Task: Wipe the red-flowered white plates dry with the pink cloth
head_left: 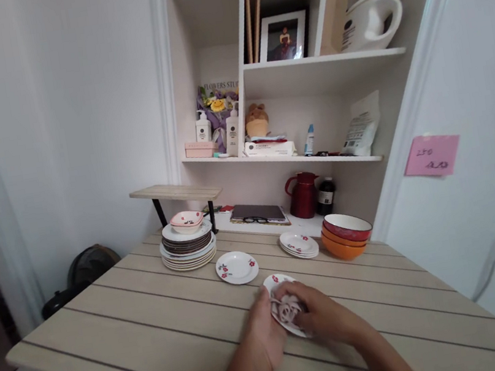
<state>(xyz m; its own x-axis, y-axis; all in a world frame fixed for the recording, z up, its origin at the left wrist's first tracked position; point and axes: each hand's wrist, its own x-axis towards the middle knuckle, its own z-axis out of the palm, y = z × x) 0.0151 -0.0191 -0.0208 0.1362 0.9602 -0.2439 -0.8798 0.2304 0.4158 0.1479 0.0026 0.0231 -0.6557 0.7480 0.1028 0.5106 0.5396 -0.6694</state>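
While the left hand (265, 324) grips a tilted plate (275, 280) by its rim, the right hand (323, 312) presses a bunched cloth (287, 311) against it, well inside the table's (131, 314) left edge. Beyond, a second plate (237, 267) lies apart from stacked plates (298, 245), bowls (346, 236) just beside those.

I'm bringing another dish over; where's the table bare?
Bare table shows at left, between the tall plate stack and the left forearm, and at right, between the bowl stack and the right hand. Crowded: the back, around those stacks.
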